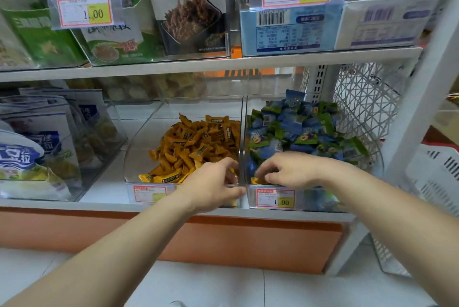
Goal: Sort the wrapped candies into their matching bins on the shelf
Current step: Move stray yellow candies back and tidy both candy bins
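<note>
Two clear bins stand side by side on the lower shelf. The left bin (pixel 139 147) holds a heap of orange wrapped candies (pixel 193 142). The right bin (pixel 248 118) holds blue and green wrapped candies (pixel 295 125). My left hand (pixel 213 185) is over the front right corner of the left bin, fingers curled around orange candies. My right hand (pixel 288 170) reaches into the front left corner of the right bin, its fingers pinching at an orange candy (pixel 254 180) lying among the blue ones.
Price tags hang on the bin fronts (pixel 275 198). Bagged snacks (pixel 37 147) stand to the left. The upper shelf (pixel 198 64) carries boxes close above the bins. A white lattice basket (pixel 365 98) and a shelf post (pixel 417 108) are at the right.
</note>
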The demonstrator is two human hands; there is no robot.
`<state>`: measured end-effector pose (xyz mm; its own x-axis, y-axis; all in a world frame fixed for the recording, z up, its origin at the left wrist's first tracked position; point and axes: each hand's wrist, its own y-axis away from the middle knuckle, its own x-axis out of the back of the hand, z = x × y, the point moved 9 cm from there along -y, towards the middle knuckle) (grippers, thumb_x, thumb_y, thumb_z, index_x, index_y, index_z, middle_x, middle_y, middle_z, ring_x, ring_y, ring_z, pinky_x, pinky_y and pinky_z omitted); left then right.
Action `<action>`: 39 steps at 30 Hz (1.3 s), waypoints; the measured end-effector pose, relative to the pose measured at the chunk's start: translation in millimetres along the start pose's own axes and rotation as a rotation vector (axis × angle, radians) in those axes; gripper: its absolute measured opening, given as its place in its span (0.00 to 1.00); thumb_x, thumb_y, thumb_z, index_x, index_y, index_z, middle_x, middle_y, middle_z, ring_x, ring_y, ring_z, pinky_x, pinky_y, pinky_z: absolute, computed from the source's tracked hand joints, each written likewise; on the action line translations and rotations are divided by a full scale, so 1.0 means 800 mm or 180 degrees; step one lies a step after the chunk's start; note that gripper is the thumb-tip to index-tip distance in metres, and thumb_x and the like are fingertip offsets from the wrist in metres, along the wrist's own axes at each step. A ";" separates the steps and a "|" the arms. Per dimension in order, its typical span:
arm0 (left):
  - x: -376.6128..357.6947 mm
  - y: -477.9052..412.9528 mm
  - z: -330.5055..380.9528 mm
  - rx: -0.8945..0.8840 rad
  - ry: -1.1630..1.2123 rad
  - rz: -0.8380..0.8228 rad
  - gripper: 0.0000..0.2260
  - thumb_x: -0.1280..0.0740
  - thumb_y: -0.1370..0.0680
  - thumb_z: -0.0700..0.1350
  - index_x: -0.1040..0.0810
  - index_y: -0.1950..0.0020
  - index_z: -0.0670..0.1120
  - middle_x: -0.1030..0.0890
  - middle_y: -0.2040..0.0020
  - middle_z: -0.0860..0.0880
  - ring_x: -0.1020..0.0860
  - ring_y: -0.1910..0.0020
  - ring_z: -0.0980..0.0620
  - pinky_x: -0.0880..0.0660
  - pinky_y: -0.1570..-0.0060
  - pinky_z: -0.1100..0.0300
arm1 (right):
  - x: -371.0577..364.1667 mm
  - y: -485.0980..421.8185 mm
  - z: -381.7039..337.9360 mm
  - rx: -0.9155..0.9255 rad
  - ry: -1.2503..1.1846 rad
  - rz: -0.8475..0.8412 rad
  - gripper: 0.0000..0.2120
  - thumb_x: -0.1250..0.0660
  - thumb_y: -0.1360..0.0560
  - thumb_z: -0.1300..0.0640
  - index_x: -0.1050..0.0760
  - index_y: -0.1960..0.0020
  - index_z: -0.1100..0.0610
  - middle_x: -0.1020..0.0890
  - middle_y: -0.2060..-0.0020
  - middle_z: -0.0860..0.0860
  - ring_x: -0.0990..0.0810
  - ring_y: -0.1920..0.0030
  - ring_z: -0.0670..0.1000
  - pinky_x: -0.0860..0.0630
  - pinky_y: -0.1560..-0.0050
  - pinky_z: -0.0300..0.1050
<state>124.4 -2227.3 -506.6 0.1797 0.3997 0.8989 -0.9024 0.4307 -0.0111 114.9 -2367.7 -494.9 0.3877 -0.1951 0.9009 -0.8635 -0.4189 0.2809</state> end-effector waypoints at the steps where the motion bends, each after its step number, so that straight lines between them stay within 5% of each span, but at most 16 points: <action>1: 0.000 0.001 0.001 -0.0007 -0.0080 0.0038 0.27 0.29 0.26 0.62 0.30 0.30 0.55 0.19 0.47 0.58 0.21 0.49 0.58 0.20 0.49 0.54 | -0.002 -0.003 0.003 -0.0051 -0.0010 -0.0041 0.20 0.40 0.18 0.54 0.29 0.27 0.49 0.23 0.32 0.45 0.24 0.36 0.45 0.27 0.36 0.41; 9: -0.002 0.004 -0.001 -0.0120 -0.0105 0.0010 0.28 0.32 0.24 0.64 0.32 0.27 0.56 0.19 0.45 0.59 0.21 0.47 0.57 0.20 0.49 0.54 | -0.026 -0.031 -0.003 -0.0205 -0.0165 -0.0677 0.20 0.39 0.19 0.53 0.29 0.28 0.52 0.24 0.31 0.50 0.25 0.34 0.51 0.29 0.32 0.50; 14: -0.002 0.005 -0.002 -0.0157 -0.0043 -0.0011 0.29 0.32 0.24 0.63 0.33 0.26 0.56 0.19 0.45 0.59 0.21 0.48 0.58 0.20 0.50 0.55 | -0.049 -0.030 -0.003 -0.0374 -0.0385 -0.1072 0.24 0.45 0.18 0.57 0.38 0.22 0.50 0.35 0.23 0.50 0.34 0.26 0.51 0.37 0.26 0.49; 19: -0.003 0.005 0.000 -0.0138 -0.0008 -0.0035 0.29 0.32 0.24 0.62 0.32 0.26 0.55 0.19 0.44 0.58 0.21 0.47 0.56 0.20 0.48 0.53 | -0.045 -0.036 0.002 -0.0392 -0.0391 -0.0726 0.18 0.44 0.19 0.53 0.24 0.35 0.58 0.21 0.41 0.55 0.22 0.43 0.54 0.28 0.38 0.51; 23: -0.003 0.003 0.000 -0.0125 0.0075 -0.0083 0.29 0.31 0.24 0.61 0.32 0.26 0.54 0.19 0.43 0.57 0.20 0.46 0.56 0.20 0.45 0.52 | -0.044 -0.042 0.001 -0.0457 -0.0273 -0.0626 0.16 0.45 0.19 0.45 0.28 0.61 0.52 0.28 0.62 0.52 0.31 0.61 0.52 0.36 0.57 0.50; 28: -0.004 0.003 -0.002 -0.0108 0.0123 -0.0129 0.29 0.31 0.24 0.61 0.32 0.26 0.54 0.19 0.43 0.57 0.21 0.46 0.56 0.21 0.44 0.53 | -0.057 -0.045 0.003 -0.0446 -0.0387 -0.0869 0.16 0.47 0.18 0.44 0.25 0.57 0.48 0.22 0.57 0.45 0.25 0.57 0.48 0.30 0.51 0.47; 33: -0.004 0.003 -0.003 -0.0097 0.0084 -0.0133 0.29 0.30 0.25 0.62 0.31 0.27 0.55 0.20 0.44 0.58 0.21 0.46 0.57 0.21 0.45 0.53 | -0.053 -0.049 0.004 -0.0367 -0.0366 -0.0645 0.18 0.47 0.23 0.40 0.31 0.63 0.50 0.29 0.63 0.51 0.34 0.62 0.51 0.37 0.59 0.49; 39: -0.004 0.002 -0.004 -0.0097 0.0188 -0.0158 0.29 0.30 0.26 0.62 0.30 0.28 0.54 0.20 0.46 0.60 0.21 0.46 0.58 0.21 0.45 0.54 | -0.026 -0.035 0.006 0.0203 -0.1195 -0.0106 0.07 0.35 0.21 0.47 0.23 0.57 0.45 0.21 0.65 0.42 0.25 0.64 0.41 0.31 0.61 0.38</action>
<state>123.6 -2225.4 -510.6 0.2476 0.4238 0.8713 -0.8797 0.4752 0.0188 132.3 -2355.9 -522.9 0.5166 -0.4867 0.7045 -0.8312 -0.4825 0.2762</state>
